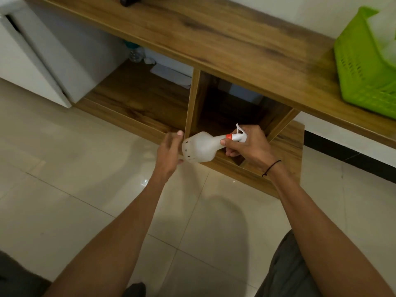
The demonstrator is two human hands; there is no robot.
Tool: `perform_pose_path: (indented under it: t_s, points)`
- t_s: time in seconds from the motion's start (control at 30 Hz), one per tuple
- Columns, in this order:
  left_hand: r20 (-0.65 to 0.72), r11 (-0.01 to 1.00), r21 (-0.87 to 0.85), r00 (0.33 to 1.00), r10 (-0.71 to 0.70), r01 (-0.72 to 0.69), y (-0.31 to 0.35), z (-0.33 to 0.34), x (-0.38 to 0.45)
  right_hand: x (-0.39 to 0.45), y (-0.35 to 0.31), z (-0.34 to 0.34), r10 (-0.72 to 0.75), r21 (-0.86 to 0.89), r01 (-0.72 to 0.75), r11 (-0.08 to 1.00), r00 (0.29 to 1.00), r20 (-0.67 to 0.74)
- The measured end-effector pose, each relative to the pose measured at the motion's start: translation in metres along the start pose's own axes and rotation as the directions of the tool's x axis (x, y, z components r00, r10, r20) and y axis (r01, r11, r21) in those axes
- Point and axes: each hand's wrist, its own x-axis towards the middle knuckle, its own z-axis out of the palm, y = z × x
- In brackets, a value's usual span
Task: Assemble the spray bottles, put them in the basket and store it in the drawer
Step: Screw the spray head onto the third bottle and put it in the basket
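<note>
Right hand (250, 144) pinches the spray head (237, 136) while the left hand (171, 151) cups the bottle (201, 148) base with loosely spread fingers; twisting squarely should seat the cap.

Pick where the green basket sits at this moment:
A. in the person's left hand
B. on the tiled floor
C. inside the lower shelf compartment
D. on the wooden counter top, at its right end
D: the green basket stands on the wooden counter top at the right edge of the view, while the right hand grips the spray bottle by its neck and the left hand is at its base.
</note>
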Motion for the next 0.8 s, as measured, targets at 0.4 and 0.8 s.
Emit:
perform_pose_path:
  t_s: [0.4, 0.8]
  points:
    - [0.544, 0.808, -0.364, 0.810, -0.220, 0.464, 0.012, -0.021, 0.012, -0.015, -0.003, 0.000, 0.100, 0.364, -0.111, 0.925, 0.994, 0.050]
    - [0.568, 0.928, -0.040, 0.773, -0.284, 0.370, 0.091, -0.046, -0.011, -0.049, -0.057, -0.014, 0.084, 0.410, -0.080, 0.909, 0.996, 0.009]
